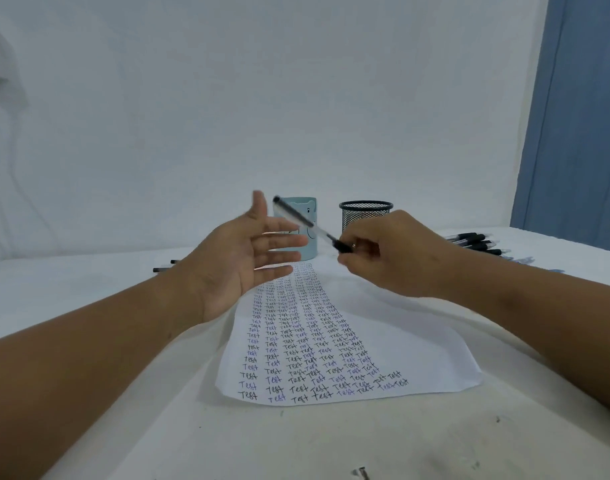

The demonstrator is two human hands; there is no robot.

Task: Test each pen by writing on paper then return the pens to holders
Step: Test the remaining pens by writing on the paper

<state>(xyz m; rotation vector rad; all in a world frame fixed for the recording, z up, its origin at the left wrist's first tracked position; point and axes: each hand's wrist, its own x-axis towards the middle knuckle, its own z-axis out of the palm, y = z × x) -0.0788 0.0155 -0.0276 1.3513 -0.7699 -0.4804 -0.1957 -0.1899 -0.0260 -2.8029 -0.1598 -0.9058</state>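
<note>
My right hand (393, 254) pinches a clear pen with a black grip (307, 223) by its tip end; the pen slants up and left above the paper. Just left of the pen, my left hand (248, 254) is raised with palm facing right and fingers spread, touching nothing. A white sheet of paper (435, 362) covered in rows of the word "Test" lies on the table below both hands. Behind the hands stand a light blue holder (308, 206) and a black mesh holder (366, 213).
Several black-grip pens (476, 242) lie in a pile at the right, behind my right wrist. Two more pens (165, 266) lie on the left behind my left wrist. The white table (331, 445) carries small marks near its front edge. A blue curtain (580, 116) hangs at far right.
</note>
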